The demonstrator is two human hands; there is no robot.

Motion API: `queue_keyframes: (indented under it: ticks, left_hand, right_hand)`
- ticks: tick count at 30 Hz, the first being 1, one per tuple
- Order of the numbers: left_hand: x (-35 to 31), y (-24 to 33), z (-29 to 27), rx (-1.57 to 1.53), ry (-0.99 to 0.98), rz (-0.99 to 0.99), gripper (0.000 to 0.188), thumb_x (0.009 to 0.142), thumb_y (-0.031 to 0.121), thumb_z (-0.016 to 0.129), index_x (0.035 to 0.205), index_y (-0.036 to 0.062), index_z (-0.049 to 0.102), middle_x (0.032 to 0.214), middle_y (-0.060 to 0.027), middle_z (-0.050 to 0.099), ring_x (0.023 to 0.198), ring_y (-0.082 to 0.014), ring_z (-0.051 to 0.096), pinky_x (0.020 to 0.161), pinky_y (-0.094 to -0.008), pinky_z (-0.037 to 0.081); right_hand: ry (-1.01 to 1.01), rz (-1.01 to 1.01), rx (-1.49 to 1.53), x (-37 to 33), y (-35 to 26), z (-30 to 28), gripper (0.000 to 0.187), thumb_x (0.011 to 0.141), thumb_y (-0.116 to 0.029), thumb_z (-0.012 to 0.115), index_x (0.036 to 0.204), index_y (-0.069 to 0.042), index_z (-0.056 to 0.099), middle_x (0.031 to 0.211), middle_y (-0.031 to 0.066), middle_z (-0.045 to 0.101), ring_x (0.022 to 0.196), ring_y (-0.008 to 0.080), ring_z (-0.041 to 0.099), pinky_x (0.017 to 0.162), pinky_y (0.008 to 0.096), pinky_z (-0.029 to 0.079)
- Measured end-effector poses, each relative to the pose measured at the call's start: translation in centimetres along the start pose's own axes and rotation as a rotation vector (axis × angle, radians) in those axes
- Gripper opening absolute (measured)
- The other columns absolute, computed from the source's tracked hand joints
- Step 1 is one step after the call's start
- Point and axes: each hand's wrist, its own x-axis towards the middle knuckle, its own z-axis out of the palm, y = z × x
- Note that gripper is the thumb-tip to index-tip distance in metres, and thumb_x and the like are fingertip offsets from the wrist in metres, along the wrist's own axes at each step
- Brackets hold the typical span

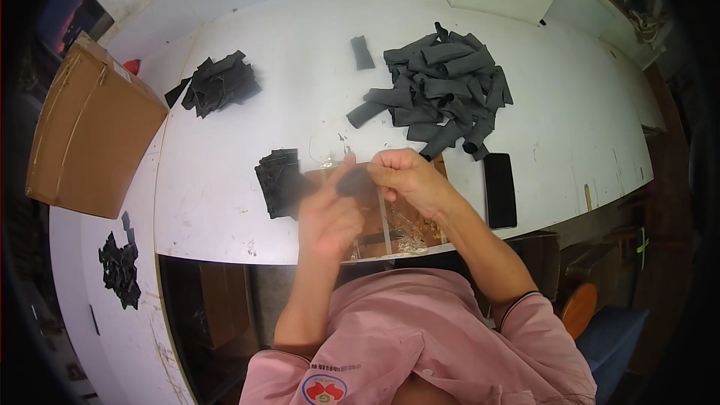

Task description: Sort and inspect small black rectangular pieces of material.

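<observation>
Both hands meet over a brown board (390, 217) at the table's front edge. Between them is a small piece of dark cloth (355, 182), blurred by motion. The thumb and fingers of my right hand (412, 180) pinch its right edge. My left hand (330, 219), also smeared, is closed around its left side with the thumb up. Just left of that hand lies a stack of flat black cloth pieces (278, 180). Beyond my right hand is a large heap of dark grey cloth tubes (450, 90). A single grey cloth tube (363, 52) lies apart from the heap.
A black phone (500, 190) lies right of my right forearm. At the far left of the table is another pile of black pieces (220, 84). A cardboard box (97, 127) stands on the left side table, with a small black pile (120, 270) nearer me.
</observation>
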Motion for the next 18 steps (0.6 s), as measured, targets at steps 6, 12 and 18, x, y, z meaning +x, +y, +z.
queue_keyframes:
  ticks: [6,12,18]
  left_hand:
    - [-0.3,0.3,-1.2,-0.270,-0.045,0.077,0.027,0.086,0.007,0.038,0.111,0.0024,0.046,0.055,0.0023,0.039,0.034,-0.0034,0.029,0.030,-0.0189,0.026]
    - [-0.8,-1.3,-0.8,0.759,0.202,0.226,0.028,0.080,0.005,0.051,0.108,0.0003,0.048,0.082,-0.0038,0.056,0.042,-0.0021,0.040,0.035,-0.0165,0.030]
    - [-0.3,-1.0,1.8,1.768,-0.043,0.898,0.019,0.077,-0.001,0.056,0.095,-0.0029,0.054,0.093,-0.0110,0.058,0.084,-0.0116,0.052,0.072,-0.0224,0.041]
  right_hand:
    - [-0.134,0.002,-0.197,1.2,-1.6,0.6,0.019,0.083,-0.018,0.053,0.072,-0.003,0.053,0.057,-0.0018,0.045,0.048,0.0044,0.039,0.044,0.0173,0.030]
    - [-0.115,0.065,0.013,0.3,2.4,-2.0,0.015,0.084,-0.016,0.051,0.076,-0.004,0.054,0.064,-0.0031,0.048,0.053,0.0052,0.042,0.049,0.0176,0.034]
    - [0.081,-0.153,-0.405,-0.4,1.2,-1.7,0.014,0.082,-0.015,0.051,0.075,-0.003,0.053,0.062,0.0006,0.049,0.055,0.0089,0.045,0.051,0.0210,0.037]
